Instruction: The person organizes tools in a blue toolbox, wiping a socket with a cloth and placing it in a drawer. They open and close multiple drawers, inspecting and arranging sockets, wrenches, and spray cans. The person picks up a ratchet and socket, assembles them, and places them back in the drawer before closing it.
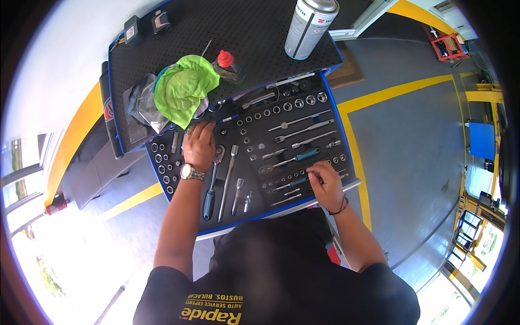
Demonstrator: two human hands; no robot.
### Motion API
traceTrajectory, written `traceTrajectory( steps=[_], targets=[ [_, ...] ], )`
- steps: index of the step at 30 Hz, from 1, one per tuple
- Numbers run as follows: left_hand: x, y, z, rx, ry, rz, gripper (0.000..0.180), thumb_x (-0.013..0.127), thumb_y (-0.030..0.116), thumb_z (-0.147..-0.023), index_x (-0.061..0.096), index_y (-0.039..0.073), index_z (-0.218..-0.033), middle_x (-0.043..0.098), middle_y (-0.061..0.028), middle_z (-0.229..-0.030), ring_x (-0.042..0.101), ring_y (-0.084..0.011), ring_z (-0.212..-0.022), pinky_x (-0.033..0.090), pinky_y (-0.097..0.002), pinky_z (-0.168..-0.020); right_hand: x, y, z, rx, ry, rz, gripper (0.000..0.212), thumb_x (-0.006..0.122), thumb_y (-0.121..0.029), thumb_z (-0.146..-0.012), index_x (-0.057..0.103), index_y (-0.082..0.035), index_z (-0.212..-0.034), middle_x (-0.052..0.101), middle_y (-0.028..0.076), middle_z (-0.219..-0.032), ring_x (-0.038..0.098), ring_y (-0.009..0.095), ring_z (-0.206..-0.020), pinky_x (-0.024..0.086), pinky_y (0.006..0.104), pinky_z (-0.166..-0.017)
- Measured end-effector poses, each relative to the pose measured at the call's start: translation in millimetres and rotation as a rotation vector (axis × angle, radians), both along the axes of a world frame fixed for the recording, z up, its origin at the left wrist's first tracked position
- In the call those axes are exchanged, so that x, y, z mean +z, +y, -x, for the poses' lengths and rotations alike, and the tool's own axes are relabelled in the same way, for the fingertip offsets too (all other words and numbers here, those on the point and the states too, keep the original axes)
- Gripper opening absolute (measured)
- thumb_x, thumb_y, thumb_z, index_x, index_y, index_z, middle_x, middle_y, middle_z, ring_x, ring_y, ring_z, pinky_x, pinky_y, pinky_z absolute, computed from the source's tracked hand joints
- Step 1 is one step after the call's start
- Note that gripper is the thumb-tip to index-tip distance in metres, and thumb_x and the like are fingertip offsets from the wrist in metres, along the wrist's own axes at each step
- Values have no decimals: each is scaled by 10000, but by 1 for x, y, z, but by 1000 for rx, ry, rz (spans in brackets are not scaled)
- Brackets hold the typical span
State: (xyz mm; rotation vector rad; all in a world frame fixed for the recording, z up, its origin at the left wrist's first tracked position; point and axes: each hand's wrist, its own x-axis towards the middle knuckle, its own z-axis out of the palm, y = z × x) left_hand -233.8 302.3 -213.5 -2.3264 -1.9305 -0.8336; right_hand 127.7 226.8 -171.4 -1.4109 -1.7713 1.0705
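Observation:
My left hand (pixel 199 147), with a metal watch on the wrist, reaches to the back of the open tool drawer. Its fingers are bent slightly apart; their tips are partly hidden near the sockets below the green cloth (pixel 187 89). Beside it in the black foam lie a ratchet with a blue handle (pixel 209 203), an extension bar (pixel 228 181) and shorter bars. My right hand (pixel 326 187) is curled over the drawer's right front, thumb and forefinger drawn together, beside small sockets and a blue-handled driver (pixel 298 182). Whatever it may hold is hidden. A blue-handled ratchet (pixel 307 155) lies just behind it.
A spray can (pixel 310 32) stands at the back right of the black perforated cabinet top (pixel 244 32). A red-capped bottle (pixel 226 62) is next to the cloth. The drawer's blue edge (pixel 346 135) faces a grey floor with yellow lines (pixel 401 93).

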Motion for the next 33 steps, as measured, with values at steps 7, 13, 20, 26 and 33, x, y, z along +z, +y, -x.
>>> traceTrajectory(
  steps=[7, 13, 20, 26, 33],
  targets=[
    [8, 49, -78, -265, -98, -72, 221, 680, 21, -787, 698, 80, -999, 700, -60, -1025, 665, -273, -941, 543, -386, -794, -8, -30, 2, 45, -260, -126, 91, 674, -128, -864, 669, -69, -933, 619, 80, -843, 644, 285, -680, 517, 371, -588],
    [-16, 73, -112, -268, -67, -25, 181, 668, 67, -815, 705, 95, -989, 666, -66, -1036, 661, -285, -886, 553, -396, -793, -12, -32, 3, 51, -336, -162, 92, 678, -151, -858, 666, -85, -921, 612, 73, -822, 636, 295, -652, 517, 390, -573],
    [-11, 68, -114, -202, 20, 157, 145, 660, 104, -844, 701, 78, -981, 637, -87, -1009, 640, -304, -884, 549, -408, -778, -15, -35, 6, 54, -396, -162, 97, 668, -175, -862, 653, -94, -913, 593, 76, -800, 630, 310, -640, 509, 408, -568],
    [19, 0, -100, -340, -162, -60, 221, 687, 112, -818, 682, 59, -1032, 639, -92, -997, 632, -297, -911, 528, -392, -748, -17, -37, 8, 25, -432, -261, 94, 678, -178, -835, 656, -98, -877, 588, 75, -772, 620, 304, -618, 503, 413, -565],
    [33, -154, -58, -302, -155, 325, 161, 738, 146, -824, 707, 80, -967, 653, -59, -890, 645, -246, -786, 521, -370, -713, -21, -13, 14, -5, -447, -505, 111, 710, -196, -806, 656, -100, -813, 573, 59, -719, 568, 277, -559, 468, 392, -523]
  ],
)
